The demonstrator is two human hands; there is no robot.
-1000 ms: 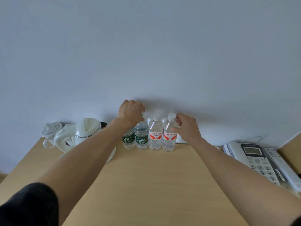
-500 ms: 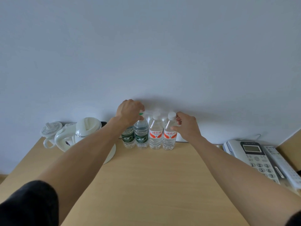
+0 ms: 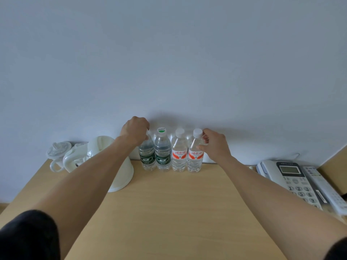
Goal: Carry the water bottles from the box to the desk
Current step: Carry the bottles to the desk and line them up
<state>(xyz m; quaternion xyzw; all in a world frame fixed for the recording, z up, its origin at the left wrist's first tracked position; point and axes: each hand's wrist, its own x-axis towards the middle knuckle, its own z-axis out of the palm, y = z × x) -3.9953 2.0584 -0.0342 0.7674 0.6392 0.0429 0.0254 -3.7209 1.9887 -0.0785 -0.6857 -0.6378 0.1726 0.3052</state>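
— Where are the bottles now?

— Four in a row at the back of the desk [image 3: 169, 212], against the wall, upright and touching side by side. Two green-label ones on the left, two red-label ones on the right. I can't see the box from here.

— And the hands?

— The left hand [image 3: 135, 130] is curled over the top of the far-left bottle [image 3: 147, 156], covering its cap; it looks like a grip on the neck. The right hand [image 3: 216, 145] pinches the far-right bottle [image 3: 195, 156] at the shoulder, thumb in front, fingers [image 3: 204, 132] just under the cap. The two middle bottles, green [image 3: 162, 152] and red [image 3: 179, 152], stand untouched.

— Would they be tricky to handle?

— I'd guess not much. They look full, so fairly heavy for their size, and thin plastic gives if squeezed mid-body. The neck and shoulder are stiffer, a sound place to hold. Smooth walls could slip. Packed this tightly, nudging one could rock its neighbour.

— Anything nearby?

— A white kettle [image 3: 116, 166] to the left, a phone [image 3: 293, 177] to the right, both apart from the row.
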